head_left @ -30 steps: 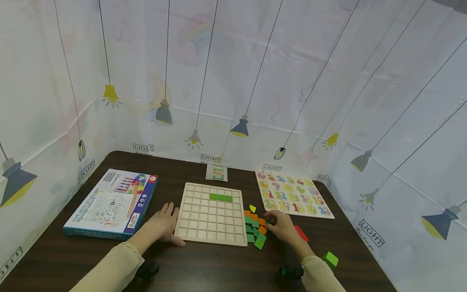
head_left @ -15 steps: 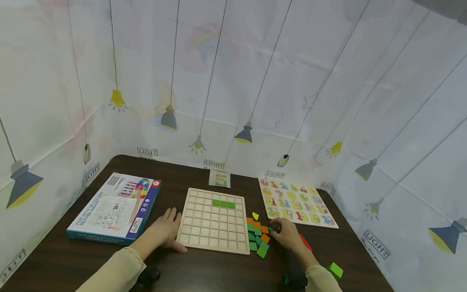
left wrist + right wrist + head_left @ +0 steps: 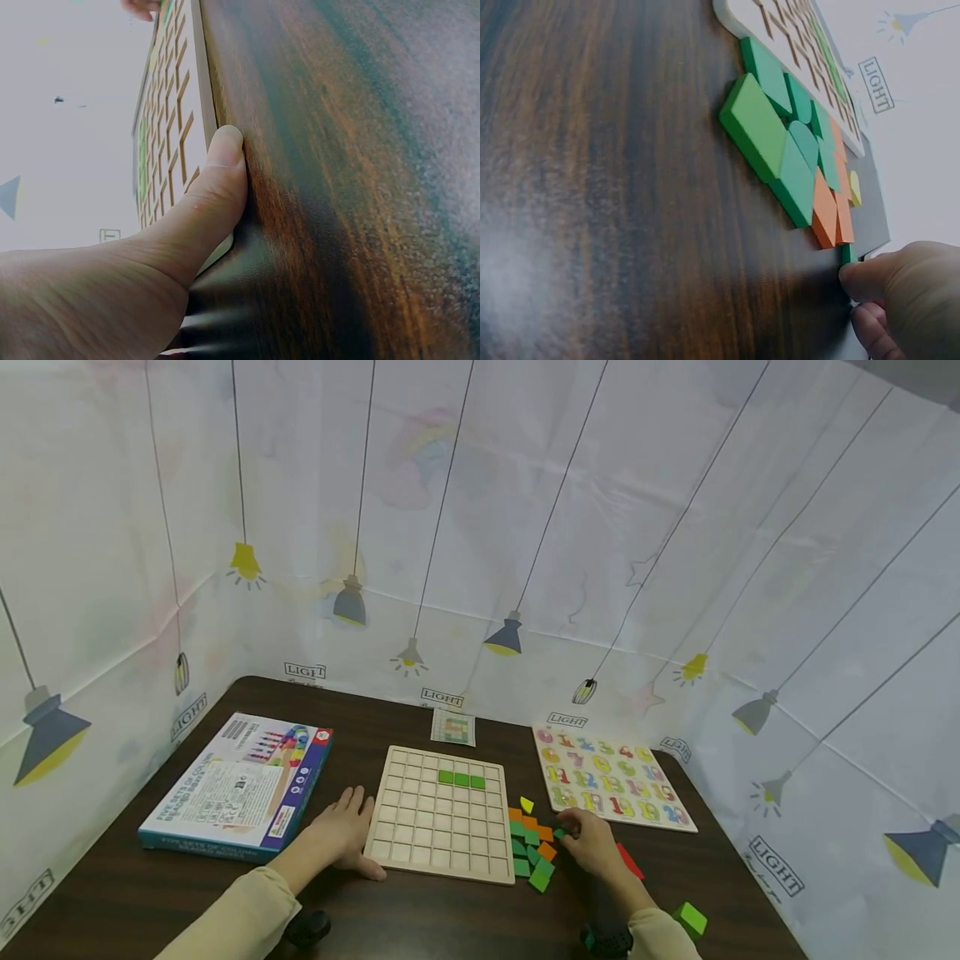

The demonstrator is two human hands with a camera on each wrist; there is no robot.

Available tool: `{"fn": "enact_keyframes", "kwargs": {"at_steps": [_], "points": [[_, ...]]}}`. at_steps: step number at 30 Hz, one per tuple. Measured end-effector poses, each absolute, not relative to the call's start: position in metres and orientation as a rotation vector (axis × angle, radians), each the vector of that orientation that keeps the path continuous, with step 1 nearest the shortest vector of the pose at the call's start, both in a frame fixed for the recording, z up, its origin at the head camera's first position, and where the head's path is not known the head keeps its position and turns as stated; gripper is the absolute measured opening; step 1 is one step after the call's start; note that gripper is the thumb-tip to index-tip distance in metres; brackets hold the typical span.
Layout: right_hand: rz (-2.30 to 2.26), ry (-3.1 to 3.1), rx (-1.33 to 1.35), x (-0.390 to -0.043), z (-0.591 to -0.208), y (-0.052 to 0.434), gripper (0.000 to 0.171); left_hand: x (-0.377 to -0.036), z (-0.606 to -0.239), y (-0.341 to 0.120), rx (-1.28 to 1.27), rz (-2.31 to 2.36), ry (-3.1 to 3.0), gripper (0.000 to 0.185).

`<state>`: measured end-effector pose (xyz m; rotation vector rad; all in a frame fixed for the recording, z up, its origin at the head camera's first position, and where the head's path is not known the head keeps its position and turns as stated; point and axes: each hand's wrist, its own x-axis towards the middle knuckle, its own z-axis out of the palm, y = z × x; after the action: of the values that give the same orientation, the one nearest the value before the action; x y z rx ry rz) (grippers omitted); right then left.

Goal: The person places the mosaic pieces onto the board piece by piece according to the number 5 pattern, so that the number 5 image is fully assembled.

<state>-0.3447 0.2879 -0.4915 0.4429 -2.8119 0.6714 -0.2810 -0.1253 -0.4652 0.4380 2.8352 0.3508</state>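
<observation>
My left hand (image 3: 339, 833) rests on the table beside the left edge of a wooden grid board (image 3: 438, 837), its fingers extended. In the left wrist view, the thumb (image 3: 221, 169) lies along the board's edge near a corner. Three green tiles (image 3: 461, 779) sit in a row in the board's upper cells. To the right of the board, my right hand (image 3: 588, 843) pinches a small dark green block (image 3: 847, 253) between thumb and curled fingers. Most of that block is hidden by the fingers. It is close to a cluster of green and orange blocks (image 3: 795, 180).
A number puzzle board (image 3: 611, 777) lies at the back right, and a small pattern card (image 3: 453, 727) behind the grid. A boxed toy set (image 3: 240, 785) lies at the left. A yellow piece (image 3: 527, 805), a red piece (image 3: 630, 862) and a light green block (image 3: 689, 919) lie around the right hand.
The head view has tilted slightly, shifting the scene down. My right fingers have shifted slightly, and the green block shows more clearly at their tips. My left hand stays by the board.
</observation>
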Motion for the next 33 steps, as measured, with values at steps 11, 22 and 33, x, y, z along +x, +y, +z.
{"fn": "enact_keyframes", "kwargs": {"at_steps": [11, 22, 33], "points": [[0.772, -2.669, 0.523, -0.355, -0.492, 0.273, 0.038, -0.28, -0.464, -0.124, 0.43, 0.357, 2.845, 0.113], [0.751, -2.509, 0.743, -0.366, -0.49, 0.237, 0.036, -0.282, -0.466, -0.124, 0.421, 0.344, 2.859, 0.114], [0.837, -2.552, 0.792, -0.377, -0.491, 0.204, 0.036, -0.281, -0.467, -0.125, 0.405, 0.33, 2.847, 0.113]]}}
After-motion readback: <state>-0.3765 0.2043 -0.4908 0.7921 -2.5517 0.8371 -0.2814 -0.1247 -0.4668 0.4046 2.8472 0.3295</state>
